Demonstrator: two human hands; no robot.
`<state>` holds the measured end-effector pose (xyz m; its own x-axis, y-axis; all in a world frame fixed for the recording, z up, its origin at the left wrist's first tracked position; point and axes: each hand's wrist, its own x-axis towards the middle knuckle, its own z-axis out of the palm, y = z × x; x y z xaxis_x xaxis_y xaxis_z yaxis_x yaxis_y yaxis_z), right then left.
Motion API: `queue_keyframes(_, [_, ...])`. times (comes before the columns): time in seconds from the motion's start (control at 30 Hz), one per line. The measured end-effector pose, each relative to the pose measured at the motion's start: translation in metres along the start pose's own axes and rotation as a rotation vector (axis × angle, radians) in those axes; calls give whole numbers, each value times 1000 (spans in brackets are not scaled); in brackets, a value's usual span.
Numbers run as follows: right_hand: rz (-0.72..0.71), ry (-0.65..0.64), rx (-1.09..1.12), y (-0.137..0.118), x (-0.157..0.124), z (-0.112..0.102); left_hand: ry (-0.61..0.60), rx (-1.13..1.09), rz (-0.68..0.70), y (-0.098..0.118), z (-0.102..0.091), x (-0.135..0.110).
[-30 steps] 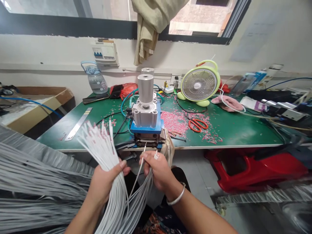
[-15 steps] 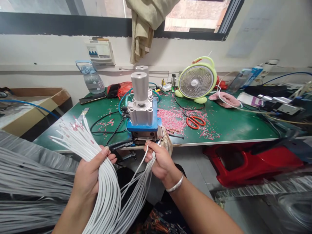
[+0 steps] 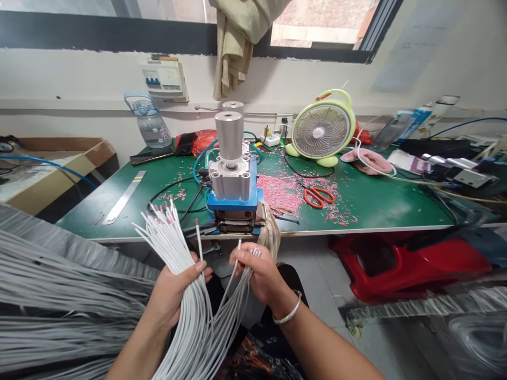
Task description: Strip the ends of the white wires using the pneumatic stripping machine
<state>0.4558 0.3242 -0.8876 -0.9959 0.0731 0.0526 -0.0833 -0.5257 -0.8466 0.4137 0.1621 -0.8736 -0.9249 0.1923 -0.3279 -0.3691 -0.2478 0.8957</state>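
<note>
My left hand (image 3: 174,290) is closed around a thick bundle of white wires (image 3: 168,240) whose red-tipped ends fan up and to the left. My right hand (image 3: 257,274) grips a smaller bunch of white wires (image 3: 233,295) and pinches one wire between thumb and fingers, just below the front of the machine. That pneumatic press (image 3: 233,179), with a blue base and a silver cylinder, stands at the near edge of the green bench (image 3: 396,206). The wires hang down in loops over my lap.
Pink wire offcuts (image 3: 281,190) and red scissors (image 3: 319,196) lie right of the press. A green desk fan (image 3: 322,129), a water jug (image 3: 148,121) and a steel ruler (image 3: 123,198) sit on the bench. A red stool (image 3: 415,269) stands below; grey cable bundles (image 3: 51,285) fill the left.
My right hand has drawn back down from the press front with its wires. The left hand's bundle swung from pointing left to more upright and closer to the press.
</note>
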Motion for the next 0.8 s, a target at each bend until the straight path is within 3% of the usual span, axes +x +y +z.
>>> queue_keyframes(0.23, [85,27,-188,-2,5,14,-116,323,151,-10,0,-3])
queue_keyframes(0.43, [108,149,139,-13,16,14,66,4,102,14,1,-4])
queue_keyframes(0.57, [111,161,221,-16,21,11,117,-150,84,29,1,-5])
queue_keyframes(0.67, [85,114,200,-14,20,5,129,-226,-22,28,0,-5])
queue_keyframes(0.8, [75,-85,58,-9,13,-8,111,-150,-48,13,-1,-4])
